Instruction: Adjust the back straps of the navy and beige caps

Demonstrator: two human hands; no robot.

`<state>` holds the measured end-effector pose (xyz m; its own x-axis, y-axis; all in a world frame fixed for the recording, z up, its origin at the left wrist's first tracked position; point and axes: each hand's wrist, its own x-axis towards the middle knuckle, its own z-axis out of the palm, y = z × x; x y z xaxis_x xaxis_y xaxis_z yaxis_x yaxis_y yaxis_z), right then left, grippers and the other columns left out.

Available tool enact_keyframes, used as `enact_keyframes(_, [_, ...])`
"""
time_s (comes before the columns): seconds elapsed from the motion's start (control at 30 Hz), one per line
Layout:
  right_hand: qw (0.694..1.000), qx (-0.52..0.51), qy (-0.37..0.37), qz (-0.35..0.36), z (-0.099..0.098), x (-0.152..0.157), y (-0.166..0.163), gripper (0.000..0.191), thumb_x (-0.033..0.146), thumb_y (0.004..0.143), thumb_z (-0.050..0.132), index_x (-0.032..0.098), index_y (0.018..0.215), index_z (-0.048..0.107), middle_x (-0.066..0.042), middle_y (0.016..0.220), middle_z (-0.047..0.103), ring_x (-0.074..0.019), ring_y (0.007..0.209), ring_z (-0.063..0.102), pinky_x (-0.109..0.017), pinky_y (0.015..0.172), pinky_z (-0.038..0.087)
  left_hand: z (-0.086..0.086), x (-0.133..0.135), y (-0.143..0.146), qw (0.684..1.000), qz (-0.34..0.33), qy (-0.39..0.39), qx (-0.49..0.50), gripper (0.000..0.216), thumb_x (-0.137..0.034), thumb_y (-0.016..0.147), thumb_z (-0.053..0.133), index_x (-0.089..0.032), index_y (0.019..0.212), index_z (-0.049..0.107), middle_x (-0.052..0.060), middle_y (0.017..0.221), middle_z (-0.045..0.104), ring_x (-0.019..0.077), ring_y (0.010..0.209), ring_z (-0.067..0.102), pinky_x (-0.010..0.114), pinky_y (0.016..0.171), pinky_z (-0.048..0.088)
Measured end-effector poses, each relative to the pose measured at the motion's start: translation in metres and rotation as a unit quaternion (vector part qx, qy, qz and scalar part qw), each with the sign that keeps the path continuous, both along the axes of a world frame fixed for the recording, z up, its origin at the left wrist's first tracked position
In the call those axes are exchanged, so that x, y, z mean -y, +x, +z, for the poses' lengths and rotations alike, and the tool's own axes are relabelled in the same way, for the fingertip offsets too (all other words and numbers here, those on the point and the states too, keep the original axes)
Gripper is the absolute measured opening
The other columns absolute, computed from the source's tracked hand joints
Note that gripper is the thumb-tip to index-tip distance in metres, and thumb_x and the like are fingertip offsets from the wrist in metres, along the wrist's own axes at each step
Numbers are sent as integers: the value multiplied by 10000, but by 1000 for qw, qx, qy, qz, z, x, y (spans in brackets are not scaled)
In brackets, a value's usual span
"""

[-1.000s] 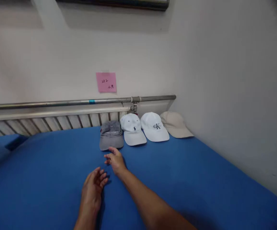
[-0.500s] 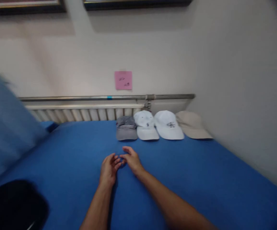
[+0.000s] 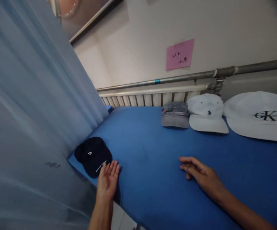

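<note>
A dark navy cap (image 3: pixel 92 156) with a small white emblem and lettering on its brim lies at the left edge of the blue surface. Right by its brim is my left hand (image 3: pixel 108 179), palm up and fingers extended, holding nothing; whether it touches the brim I cannot tell. My right hand (image 3: pixel 200 174) is over the middle of the blue surface, empty, with its fingers loosely bent and apart. Behind it, a grey cap (image 3: pixel 175 115), a white cap with a small dark emblem (image 3: pixel 207 113) and a larger white cap lettered CK (image 3: pixel 258 116) sit in a row.
A light blue curtain (image 3: pixel 33 105) hangs along the left side of the blue-covered surface (image 3: pixel 143 150). At the back run a metal pipe (image 3: pixel 186 77) and a radiator (image 3: pixel 140 99). A pink note (image 3: pixel 180 55) is on the wall. A beige cap edge shows far right.
The view has turned left, bringing the whole navy cap into sight. My hands have moved from close together to wide apart, the left one now beside that cap.
</note>
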<state>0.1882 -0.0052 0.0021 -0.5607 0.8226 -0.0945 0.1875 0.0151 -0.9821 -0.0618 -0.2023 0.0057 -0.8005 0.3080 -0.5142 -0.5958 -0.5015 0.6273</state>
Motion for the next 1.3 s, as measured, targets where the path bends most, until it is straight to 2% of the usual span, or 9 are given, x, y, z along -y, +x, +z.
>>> enact_keyframes(0.13, [1000,19,-11,17,3,0,4,343,421,680,563,205,933,646,11,560,576,-180,606,602,-338,701,487,4,14,-38,998,42,14,35,131,-241,924,473,-144,886,553,100,916,645,205,858,670,351,674,610])
enact_keyframes(0.3, [997,-23,-77,11,-3,-3,22,313,367,659,558,188,906,628,-1,674,630,-130,542,564,-290,606,461,13,-10,-39,999,39,19,9,193,-94,919,442,-170,769,536,-11,754,637,107,707,651,260,655,596])
enact_keyframes(0.5, [976,-151,-152,-33,-7,-12,47,480,244,626,634,211,1100,560,-95,1133,626,-79,506,542,-233,445,402,25,-67,27,950,-281,73,-115,295,24,732,576,-186,918,668,28,952,724,215,860,676,487,788,585])
enact_keyframes(0.63, [965,-250,-42,-66,2,-21,63,550,248,710,576,252,1254,492,-126,1283,561,-189,794,662,-275,529,494,28,-120,53,894,-416,61,-155,317,53,572,596,-163,789,679,9,789,712,181,699,661,389,673,604])
enact_keyframes(0.73, [965,-248,18,-83,8,-27,76,408,266,778,531,259,1185,559,-88,1255,599,-223,1050,623,-357,828,518,28,-162,65,873,-448,35,-189,248,66,549,558,-139,667,632,-26,591,614,101,506,565,218,502,527])
enact_keyframes(0.9, [969,-211,84,-93,11,-27,84,98,223,767,550,209,764,647,-72,1206,620,-242,1107,590,-418,1001,405,26,-208,87,883,-419,15,-209,240,11,703,576,-183,830,637,-30,708,654,97,591,601,187,573,495])
enact_keyframes(1.07, [960,-144,218,-95,4,-28,84,46,237,761,636,198,738,634,-79,1163,614,-238,1113,561,-393,1001,379,18,-208,97,887,-337,-46,-312,395,27,731,601,-258,997,667,-8,1032,677,145,955,632,199,787,486])
enact_keyframes(1.17, [947,-90,290,-105,-1,-28,83,58,223,801,612,194,750,614,-81,1127,605,-214,1069,574,-355,948,413,22,-193,97,824,-339,-39,-453,314,-46,783,607,-261,985,715,6,1157,656,168,1184,522,221,1020,365])
enact_keyframes(1.3, [933,-41,349,-79,-2,-25,76,89,166,834,532,203,773,585,-69,1060,601,-187,1003,587,-322,874,447,36,-179,101,700,-448,-17,-556,305,-46,669,721,-257,888,749,20,1073,692,242,1271,443,351,1163,155])
